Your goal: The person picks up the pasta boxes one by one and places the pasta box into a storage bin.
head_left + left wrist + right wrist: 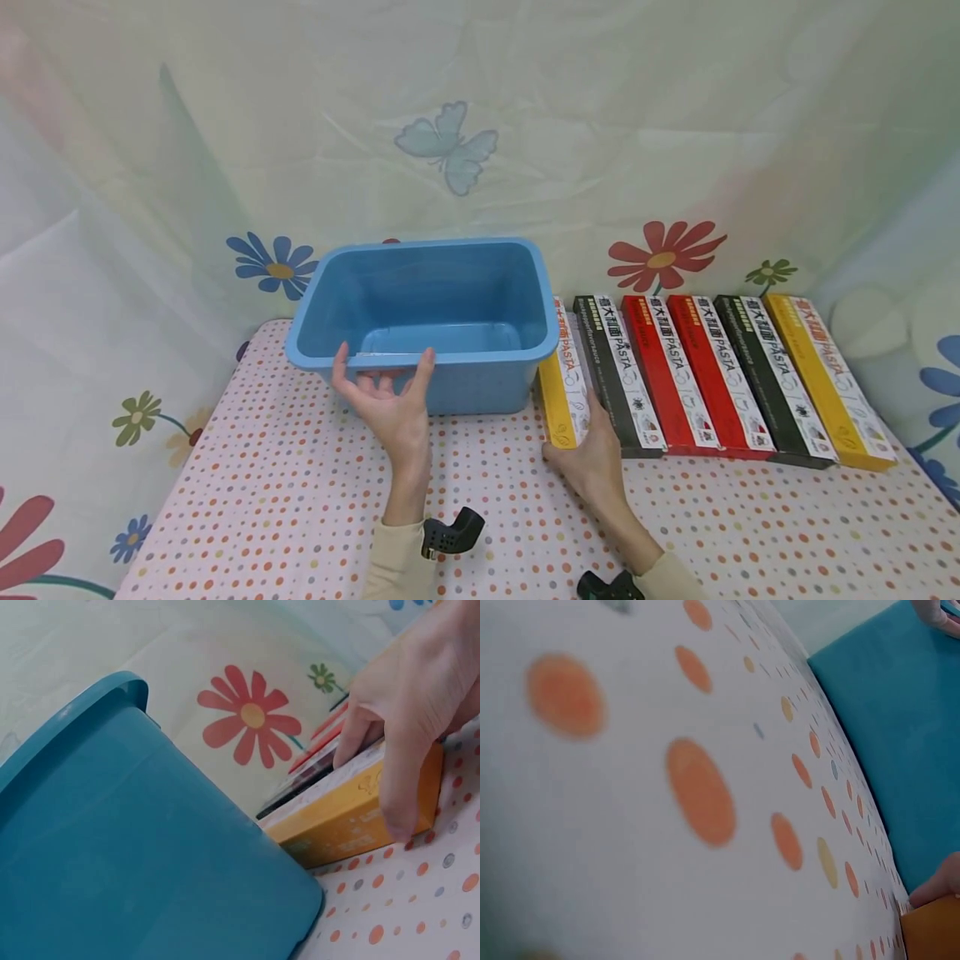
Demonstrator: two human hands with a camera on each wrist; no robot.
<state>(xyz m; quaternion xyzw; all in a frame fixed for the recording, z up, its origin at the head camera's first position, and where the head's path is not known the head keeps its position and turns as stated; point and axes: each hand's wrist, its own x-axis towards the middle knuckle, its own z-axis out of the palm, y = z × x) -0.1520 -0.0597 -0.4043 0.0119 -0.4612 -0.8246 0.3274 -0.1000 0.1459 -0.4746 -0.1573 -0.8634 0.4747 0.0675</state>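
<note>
A blue plastic bin (420,387) stands at the middle of the table, and its visible inside holds no boxes. At its front rim my left hand (393,412) grips the edge, the thumb and one finger showing at the rim and the other fingers bent beneath it. Just right of the bin lies a yellow pasta box (557,404). My right hand (596,458) holds its near end, thumb on the left side and fingers on the right. The left wrist view shows this yellow box (337,832) flat on the cloth, close beside the bin's wall (150,840).
Right of the held box, more pasta boxes lie in a row: a black box (622,383), a red box (667,383), another red box (720,383), a black box (780,392) and a yellow box (832,392). A flowered curtain (525,183) hangs behind the dotted tablecloth (277,475).
</note>
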